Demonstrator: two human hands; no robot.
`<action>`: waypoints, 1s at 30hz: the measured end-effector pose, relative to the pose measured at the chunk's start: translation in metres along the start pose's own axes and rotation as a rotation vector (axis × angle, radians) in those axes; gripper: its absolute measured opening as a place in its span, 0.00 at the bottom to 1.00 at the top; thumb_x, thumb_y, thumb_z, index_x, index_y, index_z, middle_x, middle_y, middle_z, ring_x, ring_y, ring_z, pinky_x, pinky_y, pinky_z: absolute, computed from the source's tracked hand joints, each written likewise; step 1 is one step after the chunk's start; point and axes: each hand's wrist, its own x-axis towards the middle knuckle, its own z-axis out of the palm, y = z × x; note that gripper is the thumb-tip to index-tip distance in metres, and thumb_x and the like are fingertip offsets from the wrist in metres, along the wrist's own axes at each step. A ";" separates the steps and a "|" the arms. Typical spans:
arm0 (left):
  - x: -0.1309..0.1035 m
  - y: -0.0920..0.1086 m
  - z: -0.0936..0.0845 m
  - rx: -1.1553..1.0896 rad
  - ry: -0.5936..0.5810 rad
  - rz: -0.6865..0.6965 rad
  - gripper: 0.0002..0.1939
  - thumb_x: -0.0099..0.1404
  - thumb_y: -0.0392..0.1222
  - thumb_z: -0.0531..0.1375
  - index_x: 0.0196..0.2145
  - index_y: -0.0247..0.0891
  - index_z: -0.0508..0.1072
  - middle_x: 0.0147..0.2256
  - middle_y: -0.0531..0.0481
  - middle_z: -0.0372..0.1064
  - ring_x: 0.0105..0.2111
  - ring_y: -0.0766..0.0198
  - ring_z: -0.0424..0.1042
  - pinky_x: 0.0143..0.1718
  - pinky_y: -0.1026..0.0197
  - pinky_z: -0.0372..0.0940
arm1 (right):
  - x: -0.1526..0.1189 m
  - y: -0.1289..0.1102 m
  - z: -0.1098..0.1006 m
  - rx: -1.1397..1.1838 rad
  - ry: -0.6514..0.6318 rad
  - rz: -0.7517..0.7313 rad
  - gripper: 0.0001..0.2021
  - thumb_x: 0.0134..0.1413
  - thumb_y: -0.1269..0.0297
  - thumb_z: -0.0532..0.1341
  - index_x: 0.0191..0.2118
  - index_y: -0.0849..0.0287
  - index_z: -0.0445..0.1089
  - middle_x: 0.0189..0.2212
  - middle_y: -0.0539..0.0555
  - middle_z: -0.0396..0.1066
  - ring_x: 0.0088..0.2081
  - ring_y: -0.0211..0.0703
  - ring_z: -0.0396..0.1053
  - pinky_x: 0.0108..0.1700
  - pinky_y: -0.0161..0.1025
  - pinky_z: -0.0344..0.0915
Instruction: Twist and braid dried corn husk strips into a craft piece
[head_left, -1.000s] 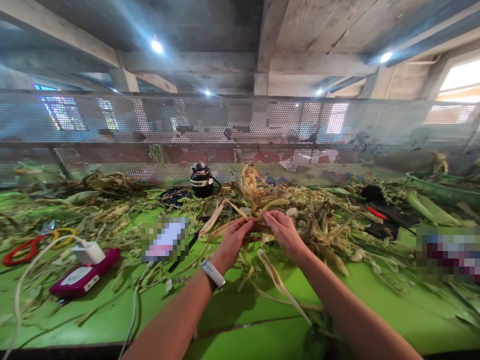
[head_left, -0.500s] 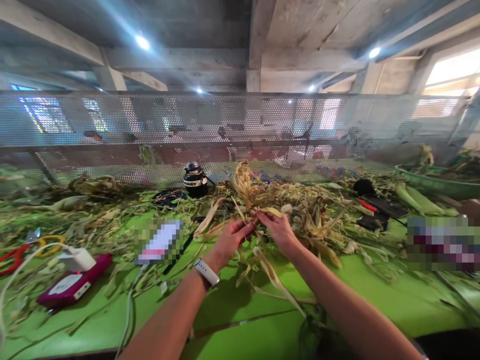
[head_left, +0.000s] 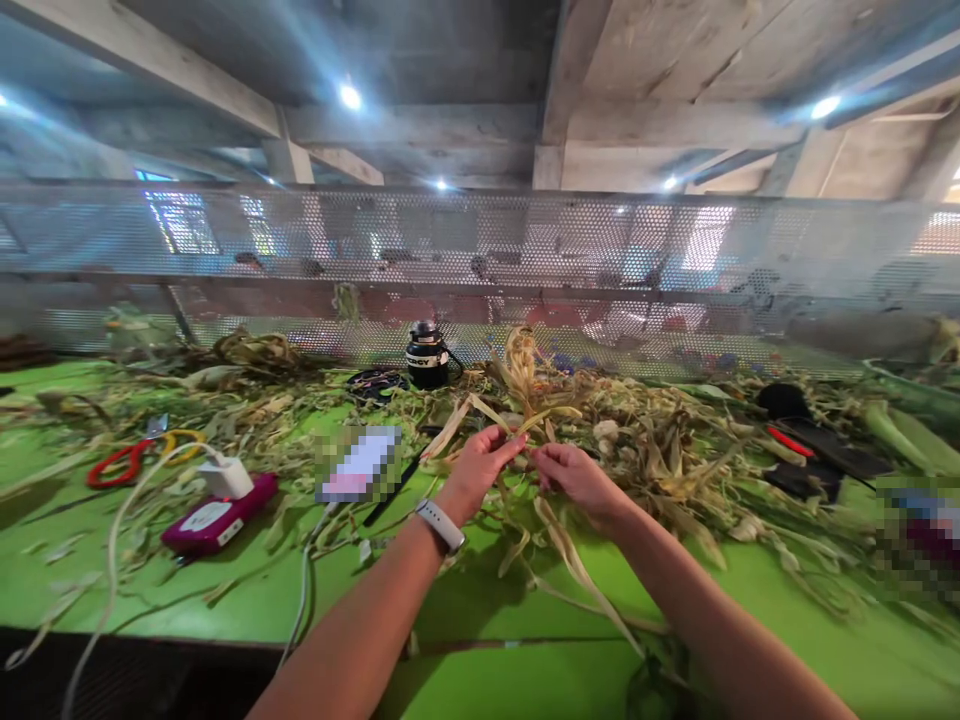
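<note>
Over a green desk strewn with dried husks, the left hand pinches its fingers closed on the near end of a yellowish corn-husk strip — the rest extends beyond the fingertips — while the right hand sits just beside, fingers curled together, any hold impossible to tell.

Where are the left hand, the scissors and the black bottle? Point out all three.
Left hand (head_left: 472,476), head view: back of the hand, near the thumb.
Scissors (head_left: 136,459), head view: the red handle.
Black bottle (head_left: 427,377), head view: its body, below the lettered band.
</note>
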 end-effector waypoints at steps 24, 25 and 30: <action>0.002 -0.004 -0.004 -0.120 -0.128 -0.170 0.13 0.52 0.50 0.64 0.28 0.37 0.76 0.26 0.47 0.74 0.25 0.65 0.68 0.27 0.64 0.58 | 0.008 0.005 -0.007 0.197 0.257 -0.061 0.21 0.38 0.46 0.65 0.31 0.60 0.72 0.27 0.50 0.71 0.33 0.39 0.66 0.37 0.36 0.61; 0.001 -0.005 -0.003 -0.082 -0.141 -0.163 0.12 0.50 0.50 0.65 0.26 0.37 0.76 0.25 0.47 0.74 0.23 0.66 0.66 0.26 0.65 0.56 | 0.008 0.005 -0.005 0.244 0.249 -0.073 0.20 0.37 0.47 0.66 0.32 0.60 0.73 0.29 0.50 0.71 0.33 0.39 0.66 0.37 0.37 0.62; -0.001 -0.008 0.001 0.043 -0.196 -0.124 0.15 0.47 0.52 0.66 0.23 0.35 0.74 0.22 0.49 0.73 0.18 0.71 0.59 0.22 0.66 0.50 | 0.009 0.007 0.002 0.289 0.354 -0.144 0.16 0.32 0.52 0.68 0.26 0.60 0.74 0.26 0.51 0.72 0.28 0.37 0.65 0.33 0.35 0.62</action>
